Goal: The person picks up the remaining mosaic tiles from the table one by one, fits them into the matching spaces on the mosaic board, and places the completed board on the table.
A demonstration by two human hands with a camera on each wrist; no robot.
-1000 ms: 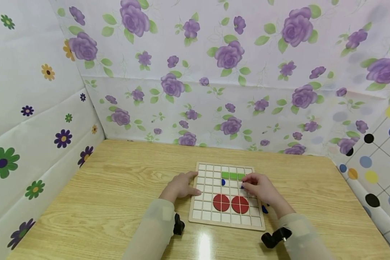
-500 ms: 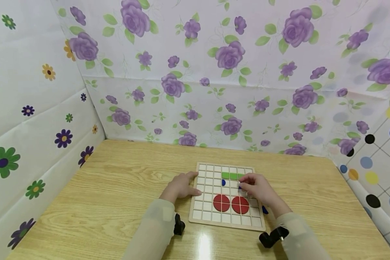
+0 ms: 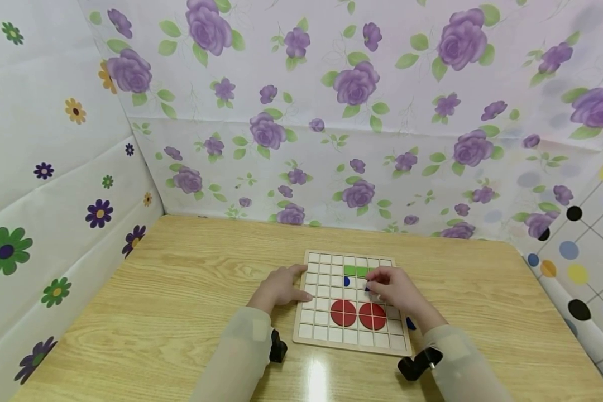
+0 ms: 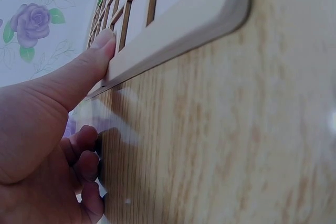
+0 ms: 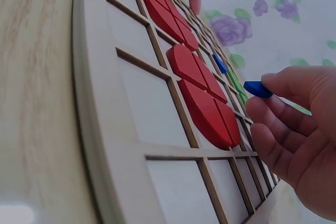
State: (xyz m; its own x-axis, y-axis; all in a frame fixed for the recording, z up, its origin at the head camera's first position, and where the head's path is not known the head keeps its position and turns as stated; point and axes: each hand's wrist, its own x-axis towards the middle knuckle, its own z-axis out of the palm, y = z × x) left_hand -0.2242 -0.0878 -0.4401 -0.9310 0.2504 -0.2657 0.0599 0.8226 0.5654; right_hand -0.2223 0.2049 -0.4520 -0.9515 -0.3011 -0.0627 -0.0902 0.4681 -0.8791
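Observation:
A square wooden grid board [image 3: 352,350] lies on the table. My left hand [image 3: 280,287] rests at its left edge, fingers spread; in the left wrist view the thumb [image 4: 100,56] presses on the rim. Over the board's upper right part, my right hand [image 3: 396,286] pinches a small blue piece with a curved side [image 5: 257,88] between thumb and fingertips, raised off the grid. Another blue piece [image 3: 347,281] sits in a cell below a green strip [image 3: 355,271], whose right end is hidden by the right hand. Two red circles [image 3: 343,313] made of quarter pieces fill cells lower down.
Beside the board's right edge, a blue piece [image 3: 410,324] lies on the wooden table [image 3: 181,290], partly near the right wrist. Floral cloth [image 3: 301,167] stands behind the table. Black cameras [image 3: 278,347] are strapped to both wrists.
My right hand has shifted a little to the left over the board with the blue piece pinched. The left hand has stayed at the board's left edge.

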